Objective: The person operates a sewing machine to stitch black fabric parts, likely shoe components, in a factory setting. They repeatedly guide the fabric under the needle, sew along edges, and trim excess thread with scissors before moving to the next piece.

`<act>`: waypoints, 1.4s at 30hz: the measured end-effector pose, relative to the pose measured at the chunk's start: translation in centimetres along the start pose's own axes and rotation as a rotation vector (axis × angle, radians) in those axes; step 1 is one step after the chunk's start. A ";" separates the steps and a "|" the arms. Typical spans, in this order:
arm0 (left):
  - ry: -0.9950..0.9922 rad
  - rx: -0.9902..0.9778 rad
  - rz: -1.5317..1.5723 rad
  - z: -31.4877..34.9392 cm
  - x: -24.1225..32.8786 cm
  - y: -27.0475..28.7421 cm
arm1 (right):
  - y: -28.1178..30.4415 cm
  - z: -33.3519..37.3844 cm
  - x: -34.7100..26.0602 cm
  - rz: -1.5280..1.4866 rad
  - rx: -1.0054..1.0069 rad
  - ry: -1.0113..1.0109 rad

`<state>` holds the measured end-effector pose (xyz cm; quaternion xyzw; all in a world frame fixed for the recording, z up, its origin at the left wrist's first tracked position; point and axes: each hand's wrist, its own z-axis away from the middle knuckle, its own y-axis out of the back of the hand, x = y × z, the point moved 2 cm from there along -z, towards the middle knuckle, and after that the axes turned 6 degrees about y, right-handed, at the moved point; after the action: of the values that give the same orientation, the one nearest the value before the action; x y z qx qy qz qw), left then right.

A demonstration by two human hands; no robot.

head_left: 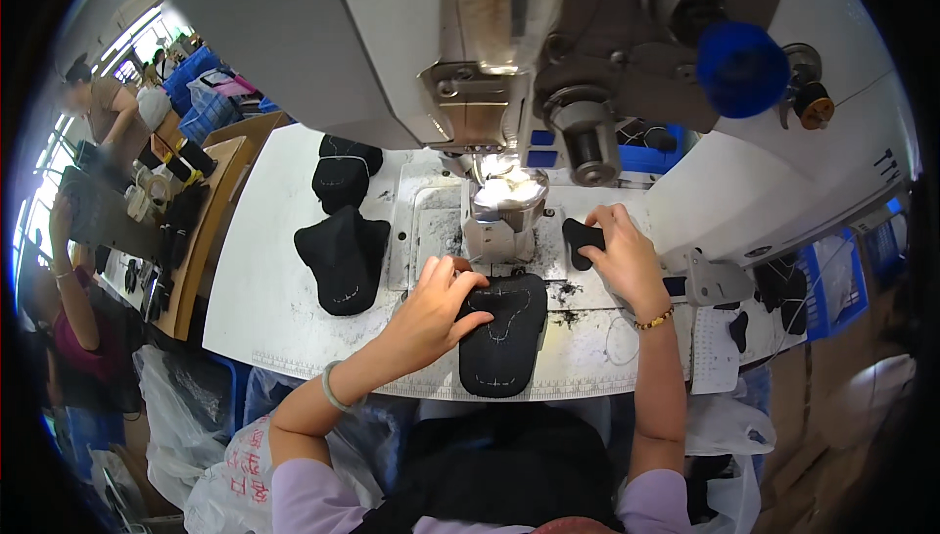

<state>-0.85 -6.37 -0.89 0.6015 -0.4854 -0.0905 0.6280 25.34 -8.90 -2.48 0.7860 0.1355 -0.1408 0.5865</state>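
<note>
A black fabric piece with white stitch-like marks [504, 353] lies flat on the sewing machine table, below the lit needle area. My left hand [431, 311] grips its upper left edge, thumb on top and the other fingers curled at the rim. To the right of the presser foot, my right hand [629, 265] pinches a small dark curved piece [578, 238] between thumb and fingers. The sewing machine head [499, 216] stands above and between both hands, its lamp glaring over the needle so the stitch point is washed out.
More black fabric pieces [343, 260] lie at the left, with a tied bundle [345, 170] behind. Dark lint dots the white table [259, 270]. A blue bin [832, 279] stands at the right. Plastic bags [230, 465] hang below the front edge. Other people work at far left.
</note>
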 end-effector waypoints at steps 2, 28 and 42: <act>-0.026 0.045 -0.072 0.1 0.2 0.1 | 0.1 0.1 -0.2 0.024 0.014 0.007; 0.288 0.135 1.709 -0.4 1.0 -0.3 | 1.9 4.3 -10.6 -1.311 0.135 -0.015; 0.233 0.191 1.282 -1.6 1.9 1.0 | -0.6 2.0 -11.1 -1.093 0.487 0.052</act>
<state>0.86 -6.37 1.25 0.2521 -0.6822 0.4106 0.5499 14.73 -11.14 0.69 0.7173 0.4983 -0.4300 0.2287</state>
